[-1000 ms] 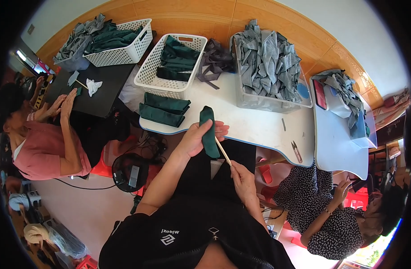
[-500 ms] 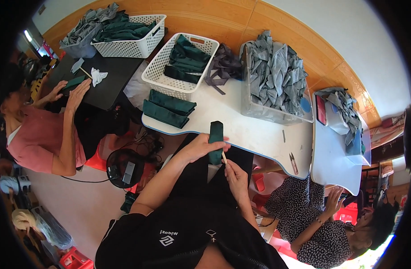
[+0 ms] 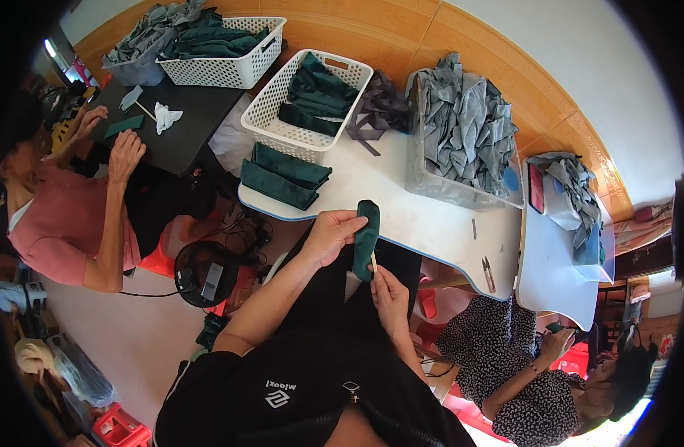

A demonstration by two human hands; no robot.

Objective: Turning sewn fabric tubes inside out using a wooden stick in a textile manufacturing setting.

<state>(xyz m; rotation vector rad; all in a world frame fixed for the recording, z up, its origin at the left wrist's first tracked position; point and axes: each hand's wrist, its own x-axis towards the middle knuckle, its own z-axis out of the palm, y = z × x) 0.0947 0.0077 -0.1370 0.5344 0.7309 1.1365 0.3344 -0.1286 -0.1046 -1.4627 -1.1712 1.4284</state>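
Observation:
A narrow dark green fabric piece [image 3: 367, 240], with a rounded upper end, hangs upright in front of me at the table's edge. My left hand [image 3: 333, 237] pinches its left edge near the top, thumb against the cloth. Below, my right hand [image 3: 391, 295] grips a thin pale wooden stick [image 3: 374, 261] between thumb and fingers. The stick's upper end meets the lower right part of the fabric; whether it goes inside, I cannot tell. Two folded green fabric bundles [image 3: 286, 177] lie on the white table beyond my left hand.
On the white table [image 3: 386, 175] stand a white basket [image 3: 258, 138] of green fabric and a clear bin [image 3: 454, 195] of grey cloth. Small snips [image 3: 489, 274] lie near its right edge. Co-workers sit left, at a black table [image 3: 196, 123], and right. A fan [image 3: 207, 276] stands lower left.
My left hand has slid up from the fabric's middle to near its top, and the piece has turned slightly. The left co-worker's hands have lifted off a green piece; the right co-worker's hand has lowered.

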